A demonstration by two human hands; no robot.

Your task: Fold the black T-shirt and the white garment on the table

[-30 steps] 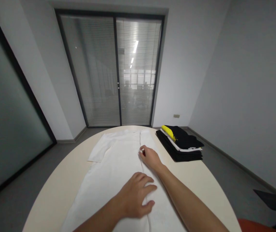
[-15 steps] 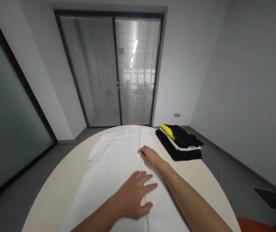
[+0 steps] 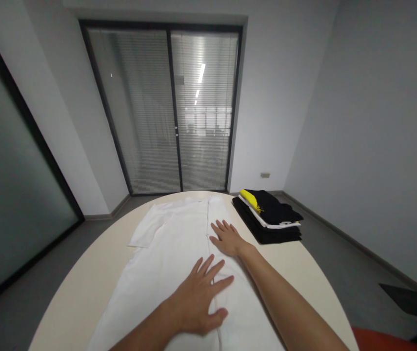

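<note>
A white short-sleeved garment [image 3: 164,273] lies spread over the round table, one sleeve out to the left and a long seam or folded edge running down its right part. My left hand [image 3: 204,295] rests on the cloth with its fingers spread across that edge. Farther up, my right hand [image 3: 227,239] lies flat on the garment just right of the same edge, fingers stretched out. Neither hand grips anything. The near end of the garment runs out of view at the bottom.
On the right of the table [image 3: 72,287] sits a stack of folded clothes [image 3: 279,234], black with white and yellow pieces. A red object [image 3: 372,340] and a dark flat object [image 3: 409,300] show at lower right. A glass door with blinds [image 3: 164,112] stands beyond.
My right hand's fingers were pinched together at the edge of the cloth and now lie spread flat. My left hand's fingers have opened slightly wider. The view has shifted slightly.
</note>
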